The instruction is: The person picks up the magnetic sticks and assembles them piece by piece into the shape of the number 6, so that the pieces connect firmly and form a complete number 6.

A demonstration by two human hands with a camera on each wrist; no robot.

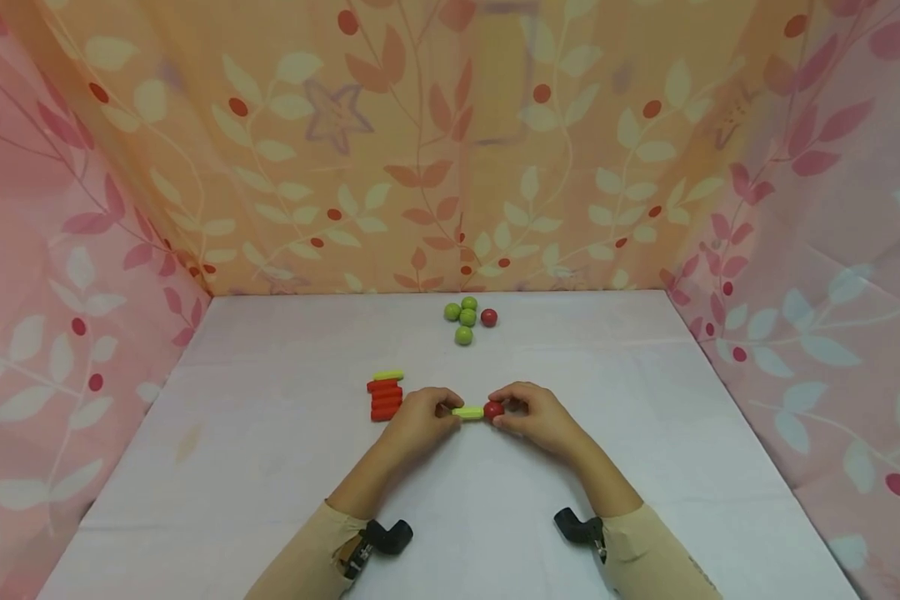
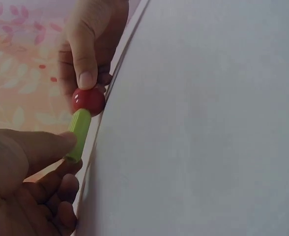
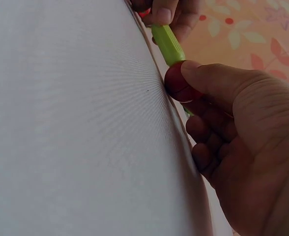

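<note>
Between thumb and fingers, my left hand point(image 1: 426, 417) pinches a light green ridged tube point(image 1: 468, 412) by its end. My right hand point(image 1: 536, 418) pinches a shiny dark red ball point(image 1: 492, 410). Ball and tube meet end to end in line, as the left wrist view shows with the red ball point(image 2: 89, 102) at the upper end of the green tube point(image 2: 79, 135). In the right wrist view the thumb lies over part of the red ball point(image 3: 179, 82). Just left of my left hand, several red tubes point(image 1: 386, 401) lie stacked in a row, partly hidden by the hand.
A yellow-green tube point(image 1: 388, 376) lies at the far end of the red row. Farther back on the white cloth point(image 1: 270, 483) sit several green balls point(image 1: 463, 335) and one red ball point(image 1: 489, 317). Floral curtains point(image 1: 435, 167) enclose the table's back and sides.
</note>
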